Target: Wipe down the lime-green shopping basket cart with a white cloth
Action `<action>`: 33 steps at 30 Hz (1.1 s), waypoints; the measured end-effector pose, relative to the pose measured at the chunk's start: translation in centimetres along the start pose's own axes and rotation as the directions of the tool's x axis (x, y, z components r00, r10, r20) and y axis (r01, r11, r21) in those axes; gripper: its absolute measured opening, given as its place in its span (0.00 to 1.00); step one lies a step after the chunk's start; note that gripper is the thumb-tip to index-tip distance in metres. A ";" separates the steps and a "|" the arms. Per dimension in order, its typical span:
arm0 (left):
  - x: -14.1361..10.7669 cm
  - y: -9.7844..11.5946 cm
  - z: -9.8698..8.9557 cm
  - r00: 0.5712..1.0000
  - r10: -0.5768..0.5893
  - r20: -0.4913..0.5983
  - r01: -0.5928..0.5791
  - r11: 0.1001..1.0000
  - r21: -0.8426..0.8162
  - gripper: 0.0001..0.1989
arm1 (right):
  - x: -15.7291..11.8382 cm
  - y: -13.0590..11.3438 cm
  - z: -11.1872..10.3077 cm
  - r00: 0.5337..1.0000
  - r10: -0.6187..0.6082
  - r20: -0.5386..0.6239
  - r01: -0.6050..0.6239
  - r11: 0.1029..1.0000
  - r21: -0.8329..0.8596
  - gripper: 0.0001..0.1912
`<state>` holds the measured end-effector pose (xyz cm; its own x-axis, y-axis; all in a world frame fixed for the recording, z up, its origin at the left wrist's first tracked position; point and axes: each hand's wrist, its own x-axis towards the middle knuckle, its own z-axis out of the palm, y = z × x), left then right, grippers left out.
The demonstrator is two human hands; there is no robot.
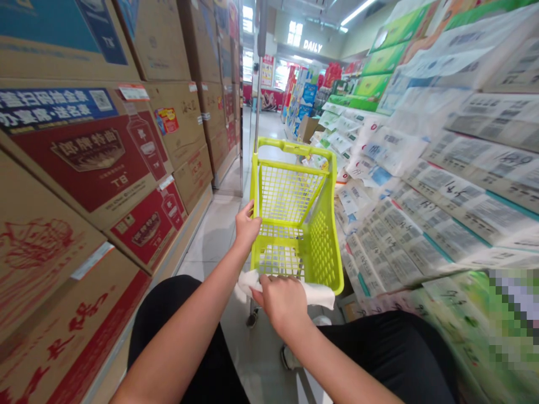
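Observation:
A yellow-green plastic shopping cart [332, 224] with lattice walls stands right in front of me, between my knees. My left hand [247, 225] grips its left rim, the thumb lying on the inner side and the other fingers partly hidden. Against the near rim, my right hand [283, 302] presses a white cloth [318, 294], its fingers curled over it. The cloth sticks out on both sides of that hand along the rim. Through the cart's open top I see its gridded floor and far panel, and a wheel [252, 320] shows below.
Stacked cardboard cartons [96, 151] line the left side. On the right, bundles of wrapped paper packs [421, 207] rise close to the cart. A metal post [256, 84] stands beyond the cart's left side. The tiled aisle [269, 120] runs on toward blue boxes [309, 95].

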<state>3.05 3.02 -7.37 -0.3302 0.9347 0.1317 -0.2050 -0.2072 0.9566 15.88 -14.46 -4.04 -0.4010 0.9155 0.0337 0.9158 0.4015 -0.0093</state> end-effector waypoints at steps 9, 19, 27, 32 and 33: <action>1.0 1.3 -1.7 0.996 -0.093 -0.018 0.093 0.996 -0.002 0.44 | -2.4 4.0 1.4 0.967 -0.093 -0.236 0.105 0.994 0.038 0.13; -0.4 0.5 0.1 0.981 0.041 -0.188 -0.037 0.999 0.028 0.37 | -1.3 3.5 1.5 0.961 -0.040 -0.273 0.061 0.996 0.069 0.16; 0.4 -1.2 -0.3 0.988 0.066 -0.140 -0.061 0.997 0.036 0.39 | 0.1 2.5 1.7 0.940 -0.122 -0.318 0.135 0.991 0.018 0.16; 2.0 -0.6 -2.0 0.995 0.007 -0.097 -0.009 1.000 -0.020 0.41 | -1.7 6.4 1.7 0.934 -0.169 -0.314 0.177 0.984 -0.003 0.11; 2.2 -0.4 -2.2 0.996 -0.007 -0.087 0.004 0.999 -0.034 0.41 | -2.0 7.2 1.7 0.934 -0.161 -0.317 0.166 0.986 -0.012 0.13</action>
<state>0.38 4.50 -8.06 -0.4078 0.9074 0.1016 -0.2372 -0.2128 0.9479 23.24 -13.32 -5.90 -0.5153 0.7822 0.3502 0.8367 0.5477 0.0080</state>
